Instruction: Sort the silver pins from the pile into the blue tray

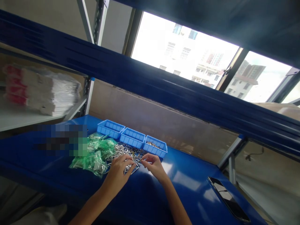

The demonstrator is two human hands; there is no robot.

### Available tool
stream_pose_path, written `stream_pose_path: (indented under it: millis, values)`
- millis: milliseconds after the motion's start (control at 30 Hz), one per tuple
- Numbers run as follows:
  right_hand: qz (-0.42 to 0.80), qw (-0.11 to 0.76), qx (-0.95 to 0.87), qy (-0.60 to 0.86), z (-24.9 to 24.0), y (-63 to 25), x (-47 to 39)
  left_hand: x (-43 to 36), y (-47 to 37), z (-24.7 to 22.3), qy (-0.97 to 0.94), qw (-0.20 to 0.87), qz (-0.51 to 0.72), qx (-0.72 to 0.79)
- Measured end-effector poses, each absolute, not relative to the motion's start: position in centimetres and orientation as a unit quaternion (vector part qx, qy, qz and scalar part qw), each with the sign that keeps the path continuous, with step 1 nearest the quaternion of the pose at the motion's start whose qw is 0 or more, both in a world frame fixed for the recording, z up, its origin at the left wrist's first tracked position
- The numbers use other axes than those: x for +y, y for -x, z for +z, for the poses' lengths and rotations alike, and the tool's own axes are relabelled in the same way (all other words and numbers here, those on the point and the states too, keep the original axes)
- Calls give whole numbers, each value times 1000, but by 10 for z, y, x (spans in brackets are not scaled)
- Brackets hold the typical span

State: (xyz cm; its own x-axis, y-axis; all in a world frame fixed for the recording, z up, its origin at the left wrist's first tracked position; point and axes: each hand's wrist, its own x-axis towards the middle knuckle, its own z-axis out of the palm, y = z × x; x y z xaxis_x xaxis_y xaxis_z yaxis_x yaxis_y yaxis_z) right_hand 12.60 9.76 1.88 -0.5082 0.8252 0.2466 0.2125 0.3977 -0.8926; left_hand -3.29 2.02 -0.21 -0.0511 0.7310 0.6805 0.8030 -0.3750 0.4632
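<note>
A pile of small thin metal rods (120, 150), silver with some dark and brassy ones, lies on the blue table (145, 200). My left hand (121, 168) is at the near side of the pile, its thumb and fingertips drawn together; anything between them is too small to make out. Just right of it, my right hand (153, 165) pinches with thumb and forefinger, and what it grips cannot be told. The two sets of fingertips face each other, slightly apart. Green-tinted plastic bags (96, 161) holding more metal pieces lie left of the pile.
Three blue plastic bins stand in a row behind the pile: a left bin (110, 133), a middle bin (130, 141) and a right bin (156, 151) with rods inside. A phone (228, 199) lies at the right. A blue shelf beam (150, 81) crosses above the table.
</note>
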Motion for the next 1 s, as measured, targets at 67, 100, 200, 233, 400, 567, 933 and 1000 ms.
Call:
stream_pose_path:
  millis: [67, 100, 200, 233, 400, 567, 933, 1000]
  values:
    - [436, 353, -753, 345, 21, -126, 96, 20, 33, -2, 688, 40, -465, -555]
    - [439, 349, -752, 347, 22, -126, 96, 20, 33, -2, 689, 40, -466, -554]
    - [452, 343, -749, 342, 25, -127, 94, 20, 33, -3, 691, 41, -465, -552]
    - [456, 342, -750, 336, 25, -127, 94, 20, 33, -3, 692, 40, -462, -553]
    - [469, 336, -754, 314, 27, -125, 92, 20, 33, -4, 699, 35, -445, -559]
    - [456, 322, -763, 326, 25, -126, 93, 19, 35, -2, 677, 57, -470, -563]
    - [511, 345, -711, 337, 24, -124, 93, 17, 34, 1, 695, 33, -449, -561]
    - [532, 369, -683, 339, 23, -127, 97, 17, 33, 1, 701, 22, -444, -558]
